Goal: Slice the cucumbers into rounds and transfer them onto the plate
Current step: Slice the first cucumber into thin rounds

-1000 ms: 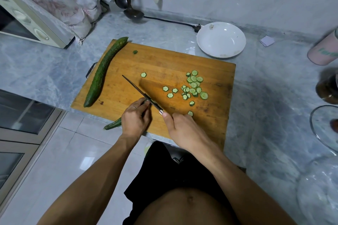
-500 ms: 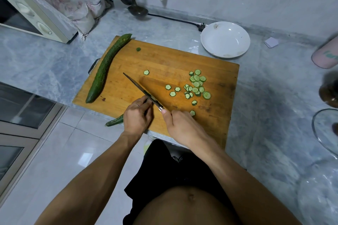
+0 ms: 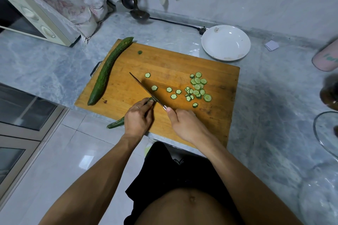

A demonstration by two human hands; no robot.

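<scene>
The left hand (image 3: 137, 120) grips the cucumber being cut (image 3: 117, 124), fingers curled over its cut end near the front edge of the cutting board (image 3: 164, 64); its uncut tail pokes out past the board's near edge. The right hand (image 3: 184, 124) clenches the handle of the knife (image 3: 144, 88), blade laid diagonally with its heel against the cut end. Finished rounds (image 3: 198, 87) lie scattered to the right of the blade. A whole cucumber (image 3: 108, 71) waits along the board's left edge, and the white plate (image 3: 210, 49) sits bare on the surface just beyond the far right corner.

To slice well, the left fingertips should probably stay tucked back from the edge, feeding the cucumber forward evenly. Since so much overhangs the board, sliding it farther in would likely steady each cut.
</scene>
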